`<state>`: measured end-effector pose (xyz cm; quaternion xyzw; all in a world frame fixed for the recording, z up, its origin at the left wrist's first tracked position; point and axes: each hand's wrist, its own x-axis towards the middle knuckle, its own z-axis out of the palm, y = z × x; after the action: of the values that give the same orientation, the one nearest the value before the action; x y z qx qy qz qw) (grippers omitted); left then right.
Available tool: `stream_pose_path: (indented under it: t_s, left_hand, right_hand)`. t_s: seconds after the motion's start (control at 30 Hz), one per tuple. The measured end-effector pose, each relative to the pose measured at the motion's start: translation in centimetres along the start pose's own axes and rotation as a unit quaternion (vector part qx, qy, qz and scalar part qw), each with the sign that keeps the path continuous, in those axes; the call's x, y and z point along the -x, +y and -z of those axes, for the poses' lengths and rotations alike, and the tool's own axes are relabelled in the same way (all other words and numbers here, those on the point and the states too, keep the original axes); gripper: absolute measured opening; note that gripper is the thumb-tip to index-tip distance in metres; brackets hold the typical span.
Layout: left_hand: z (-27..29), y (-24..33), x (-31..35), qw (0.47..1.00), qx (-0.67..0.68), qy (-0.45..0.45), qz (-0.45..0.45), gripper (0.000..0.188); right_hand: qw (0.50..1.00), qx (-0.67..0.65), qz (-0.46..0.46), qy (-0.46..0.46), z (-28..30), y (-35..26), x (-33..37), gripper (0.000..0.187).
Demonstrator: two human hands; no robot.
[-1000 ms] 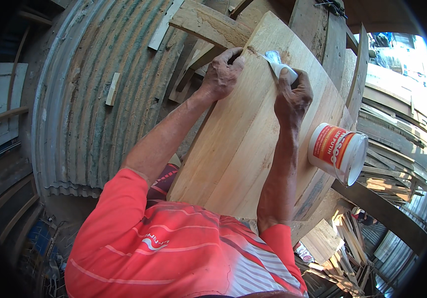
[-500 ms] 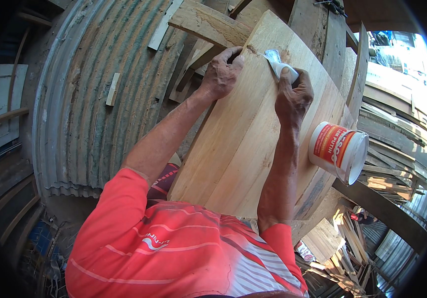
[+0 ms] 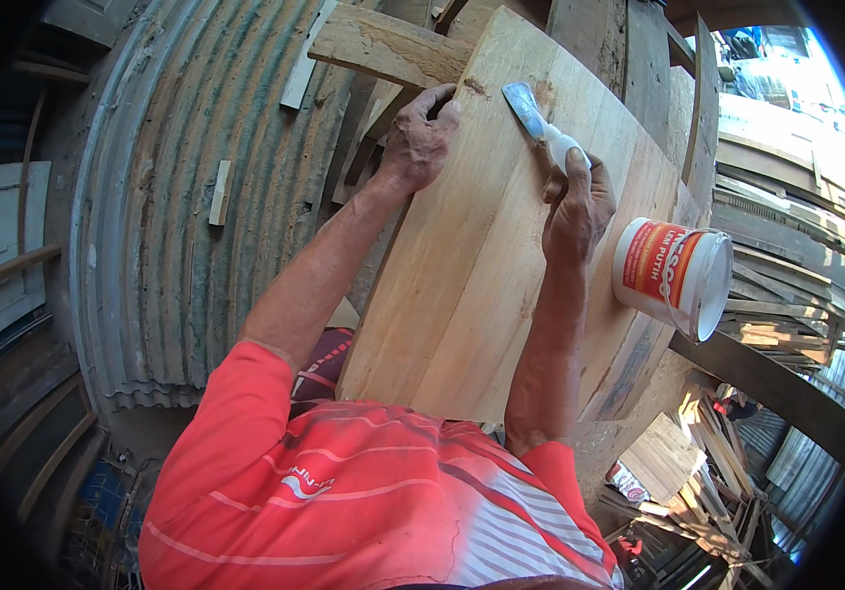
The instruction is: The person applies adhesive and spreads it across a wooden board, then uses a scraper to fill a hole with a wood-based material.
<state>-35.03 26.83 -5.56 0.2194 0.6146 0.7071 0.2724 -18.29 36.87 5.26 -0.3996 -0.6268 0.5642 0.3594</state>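
Scraper [image 3: 542, 129] swung flatter, clamped in right fingers [image 3: 577, 171]; more blade [image 3: 521, 105] shows beyond them, over board [image 3: 481, 226]. Left fingers [image 3: 433, 99] curled, grip unclear.

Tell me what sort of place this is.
Probably a rough woodworking shop: a panel of joined boards fills the middle, a flat-bladed hand tool is held at it, and loose wood strips lie heaped at the lower right.

Red short-sleeved shirt [image 3: 363, 531], thin pale lines, white chest mark [image 3: 304, 487], grey-striped white panel [image 3: 516, 526]; dark maroon legwear [image 3: 322, 364].
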Motion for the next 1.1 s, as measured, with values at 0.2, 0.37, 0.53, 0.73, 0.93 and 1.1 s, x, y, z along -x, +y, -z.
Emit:
stream_pose_path:
  t_s: [0.2, 0.37, 0.53, 0.73, 0.93, 1.1]
  left_hand:
    - [-0.2, 3.2, 0.1, 0.862, -0.386, 0.110, -0.308, 0.046]
    - [-1.6, 5.3, 0.8, 0.876, -0.340, -0.025, -0.341, 0.041]
    - [-2.3, 8.6, 4.0, 0.950, -0.217, -0.149, -0.170, 0.034]
    - [0.0, 16.5, 8.9, 0.929, 0.284, -0.234, -0.035, 0.031]
    - [-0.9, 29.6, 16.3, 0.768, 0.354, -0.525, -0.098, 0.028]
    - [-3.0, 32.3, 20.4, 0.709, 0.302, -0.621, -0.147, 0.031]
  right_hand:
    - [0.975, -0.203, -0.073, 0.054, 6.4, 1.0, 4.2, 0.022]
    - [0.963, -0.250, -0.079, 0.064, 11.0, 1.0, 8.2, 0.024]
    - [0.952, -0.282, -0.091, 0.080, 11.7, 1.2, 11.4, 0.028]
    - [0.946, -0.306, -0.076, 0.077, 16.0, 4.4, 12.2, 0.025]
    - [0.956, -0.274, -0.078, 0.065, 17.2, 5.1, 12.0, 0.024]
    - [0.964, -0.251, -0.077, 0.030, 19.0, 5.5, 12.9, 0.025]
